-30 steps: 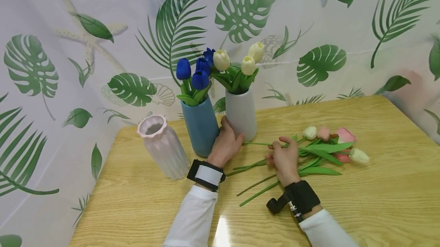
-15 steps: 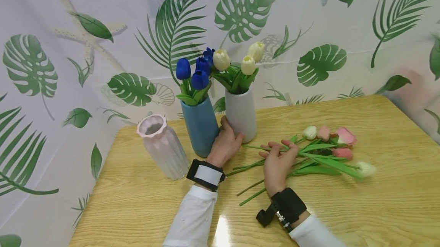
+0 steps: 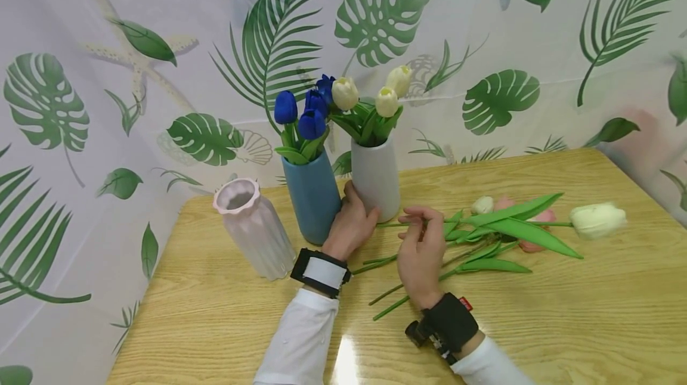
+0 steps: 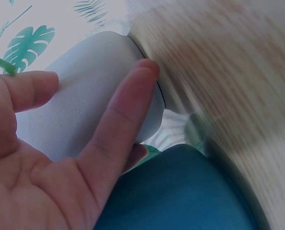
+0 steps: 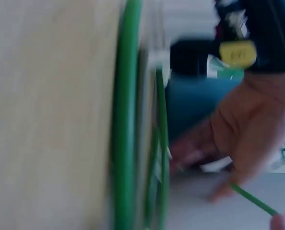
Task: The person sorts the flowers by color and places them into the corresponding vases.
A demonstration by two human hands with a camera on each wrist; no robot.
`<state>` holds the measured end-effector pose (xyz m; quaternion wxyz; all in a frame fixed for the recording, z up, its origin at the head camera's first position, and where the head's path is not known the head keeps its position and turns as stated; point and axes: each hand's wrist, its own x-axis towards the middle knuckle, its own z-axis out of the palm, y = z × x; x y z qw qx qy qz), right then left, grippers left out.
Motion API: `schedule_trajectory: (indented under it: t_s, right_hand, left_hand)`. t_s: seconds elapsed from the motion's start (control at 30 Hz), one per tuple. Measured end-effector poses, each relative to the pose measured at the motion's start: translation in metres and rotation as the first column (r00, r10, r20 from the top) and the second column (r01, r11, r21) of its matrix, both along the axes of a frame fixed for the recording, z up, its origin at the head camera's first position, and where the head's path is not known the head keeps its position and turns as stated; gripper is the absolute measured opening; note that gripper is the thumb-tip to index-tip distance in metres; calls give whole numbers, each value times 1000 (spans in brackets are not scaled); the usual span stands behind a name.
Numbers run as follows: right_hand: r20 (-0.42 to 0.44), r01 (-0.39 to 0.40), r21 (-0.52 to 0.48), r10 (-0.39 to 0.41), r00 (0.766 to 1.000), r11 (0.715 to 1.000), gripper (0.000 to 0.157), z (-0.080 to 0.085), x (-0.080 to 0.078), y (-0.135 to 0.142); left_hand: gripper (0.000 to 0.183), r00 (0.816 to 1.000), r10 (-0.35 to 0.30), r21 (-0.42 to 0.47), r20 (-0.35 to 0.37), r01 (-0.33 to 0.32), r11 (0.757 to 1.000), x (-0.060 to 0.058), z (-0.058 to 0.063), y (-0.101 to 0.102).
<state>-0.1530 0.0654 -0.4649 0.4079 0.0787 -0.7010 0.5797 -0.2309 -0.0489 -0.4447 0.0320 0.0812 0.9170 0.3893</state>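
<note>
My left hand (image 3: 351, 227) touches the lower part of the white vase (image 3: 376, 173); in the left wrist view the thumb and a straight index finger (image 4: 128, 103) lie spread against its side. The blue vase (image 3: 313, 194) stands right beside that hand. My right hand (image 3: 421, 257) pinches the stem of a white artificial tulip (image 3: 597, 220), whose bloom points right, over the other flowers. In the right wrist view a green stem (image 5: 253, 199) runs to a right fingertip (image 5: 279, 223). The white vase bears cream tulips (image 3: 386, 102), the blue one blue tulips (image 3: 312, 124).
A pink vase (image 3: 254, 230) with a scalloped rim stands at the left, holding no flowers. Pink and white flowers (image 3: 544, 218) with long stems (image 3: 399, 307) lie on the wooden table (image 3: 563, 325). A leaf-patterned cloth (image 3: 456, 21) hangs behind.
The white tulip has shifted right and up over the other flowers, its leaves now crossing them. My right hand has moved left and its fingers have closed on the stem. My left hand stays put.
</note>
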Motion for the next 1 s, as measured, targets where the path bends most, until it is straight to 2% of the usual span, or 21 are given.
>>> schedule_trajectory:
  t_s: [0.07, 0.13, 0.2, 0.27, 0.33, 0.53, 0.67, 0.77, 1.0]
  right_hand:
    - [-51, 51, 174, -43, 998, 983, 19, 3, -1, 4]
    - [-111, 112, 324, -80, 991, 939, 19, 6, -3, 9]
    - [-167, 166, 429, -102, 981, 888, 16, 8, -5, 14]
    - [-202, 181, 485, -91, 975, 855, 19, 11, -7, 19]
    - [-205, 157, 500, -60, 977, 852, 24, 13, -8, 23]
    - [-148, 4, 446, 70, 987, 895, 29, 15, -11, 31]
    - [-142, -37, 433, 109, 984, 900, 33, 13, -12, 32]
    - [-160, -24, 451, 107, 981, 892, 38, 13, -12, 32]
    - [-296, 115, 535, 59, 953, 837, 38, 13, -14, 33]
  left_hand:
    - [80, 1000, -1, 5, 0, 1, 1000, 0, 0, 0]
    - [80, 1000, -2, 8, 3, 2, 1000, -1, 0, 0]
    - [80, 1000, -3, 8, 7, 3, 1000, -1, -1, -1]
    - [80, 1000, -6, 13, 12, 6, 1000, -1, -1, -1]
    - [79, 1000, -10, 22, 12, 10, 1000, -1, -2, -1]
    - [80, 1000, -16, 33, 7, 15, 999, 1, -1, -1]
    - [79, 1000, -11, 24, -8, 11, 1000, 1, -1, -1]
    - [79, 1000, -14, 19, -18, 14, 1000, 0, -2, -1]
    - [78, 999, -27, 2, -25, 27, 1000, 0, -3, -2]
